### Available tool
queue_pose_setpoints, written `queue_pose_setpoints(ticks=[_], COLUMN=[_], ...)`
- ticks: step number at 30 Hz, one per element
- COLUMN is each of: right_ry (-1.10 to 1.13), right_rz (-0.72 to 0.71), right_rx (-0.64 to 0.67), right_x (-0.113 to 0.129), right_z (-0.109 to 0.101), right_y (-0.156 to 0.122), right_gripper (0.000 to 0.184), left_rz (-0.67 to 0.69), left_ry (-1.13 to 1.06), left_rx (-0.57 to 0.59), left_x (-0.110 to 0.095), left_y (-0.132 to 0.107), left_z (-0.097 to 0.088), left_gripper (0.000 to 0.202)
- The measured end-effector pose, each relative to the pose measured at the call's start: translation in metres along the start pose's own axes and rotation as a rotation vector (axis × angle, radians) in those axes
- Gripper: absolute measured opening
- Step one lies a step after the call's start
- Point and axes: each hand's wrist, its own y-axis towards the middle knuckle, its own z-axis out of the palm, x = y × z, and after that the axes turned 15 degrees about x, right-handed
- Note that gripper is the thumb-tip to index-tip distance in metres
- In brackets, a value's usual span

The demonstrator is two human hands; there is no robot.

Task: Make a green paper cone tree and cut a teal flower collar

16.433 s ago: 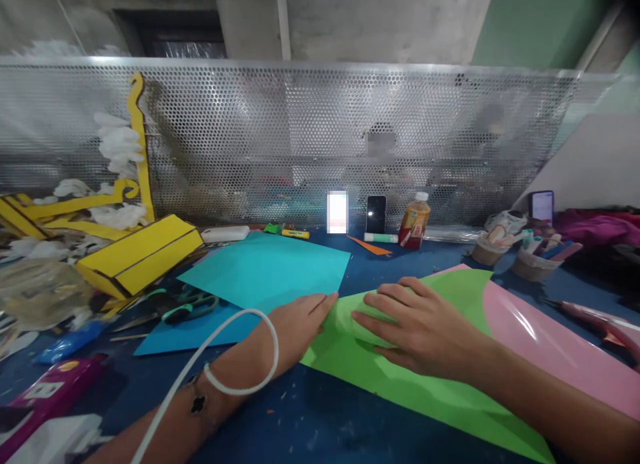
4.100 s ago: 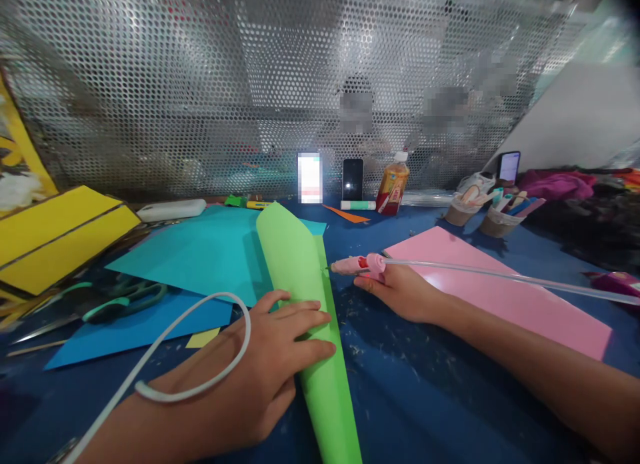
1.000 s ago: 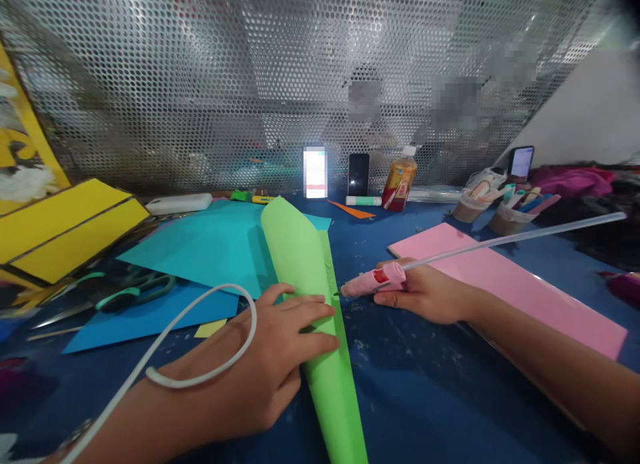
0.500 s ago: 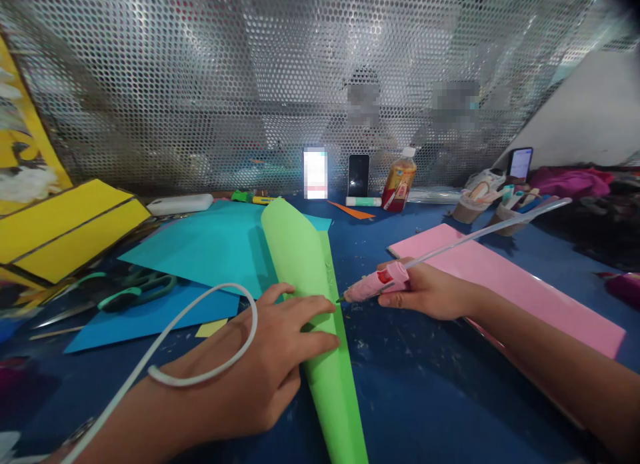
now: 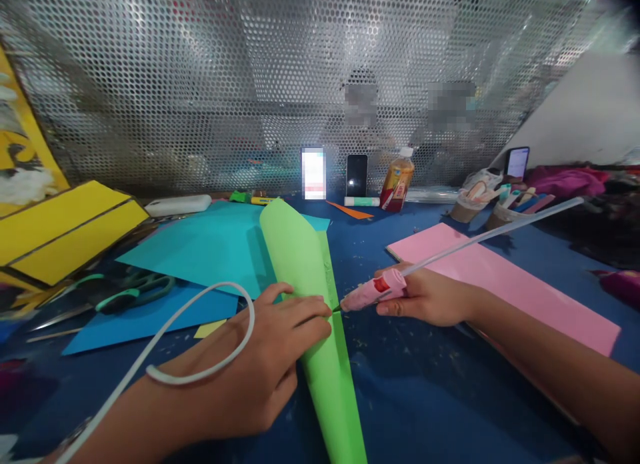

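A sheet of light green paper [image 5: 297,251], rolled over on itself, lies lengthwise in front of me with a flat strip along its right side. My left hand [image 5: 280,351] rests across the roll and presses it down, fingers bent over it and fingertips near the strip. In my right hand [image 5: 425,294] is a pink glue gun [image 5: 375,289], with a long clear stick [image 5: 480,239] coming out of its back. Its thin dark tip meets the strip beside my left fingertips. Small bumps that look like glue run along the strip farther up.
Blue sheets [image 5: 200,244] and scissors [image 5: 130,297] lie left, near a yellow panel [image 5: 75,231]. Pink sheets [image 5: 515,284] lie right. Phones [image 5: 357,175], a bottle [image 5: 397,181] and cups of pens [image 5: 467,207] line the back. A white cord [image 5: 170,321] loops over my left forearm.
The glue gun's tip has come a little nearer to me along the green strip. My left fingers have drawn closer together and slightly back to the left.
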Motion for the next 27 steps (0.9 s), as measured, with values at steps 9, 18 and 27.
queue_pose_setpoints(ticks=[9,18,27], right_ry=[0.029,-0.023,0.048], right_rz=[-0.016,-0.055,0.018], right_rx=[0.015,0.053,0.088], right_x=[0.0049,0.0041,0.0059], right_z=[-0.0035,-0.0016,-0.0034], right_y=[-0.0024,-0.0012,-0.0048], right_gripper=[0.037,0.034,0.031], left_rz=[0.009,0.022,0.001], left_ry=[-0.012,-0.005,-0.018], left_rx=[0.051,0.063,-0.001], left_x=[0.0008,0.0032,0.0010], left_y=[0.0023,0.0016,0.0004], left_z=[-0.0063,-0.0068,-0.0005], left_gripper=[0.043,0.043,0.042])
